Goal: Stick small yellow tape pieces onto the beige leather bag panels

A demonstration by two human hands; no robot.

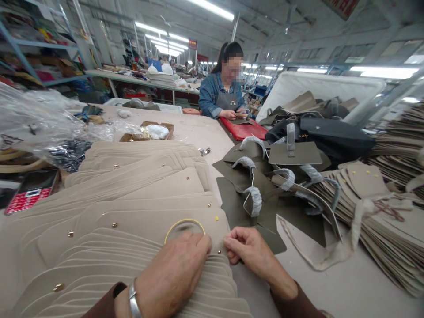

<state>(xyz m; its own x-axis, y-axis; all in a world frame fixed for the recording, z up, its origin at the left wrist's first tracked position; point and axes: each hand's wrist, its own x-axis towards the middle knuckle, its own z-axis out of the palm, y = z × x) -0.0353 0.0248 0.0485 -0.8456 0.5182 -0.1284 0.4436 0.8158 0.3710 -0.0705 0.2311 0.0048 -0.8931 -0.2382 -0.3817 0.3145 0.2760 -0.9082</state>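
Layers of beige panels (142, 216) with small gold studs (114, 225) are fanned across the table before me. My left hand (177, 269), a silver bracelet at its wrist, rests over them with curled fingers, fingertips mostly hidden. Just beyond its knuckles shows a round thing with a yellow rim (185, 221), partly covered by the hand. At the panels' right edge, beside a gold stud (219, 252), my right hand (250, 249) is closed in a pinch. What either hand holds, if anything, I cannot make out. A small yellow piece (216, 218) lies on a panel.
Dark olive panels with wrapped handles (254, 201) lie to the right, beside stacked panels (364, 185) and a cloth strip (359, 225). Across the table a person (225, 88) works at a red board (243, 128). At left are plastic bags (43, 115) and a phone (33, 190).
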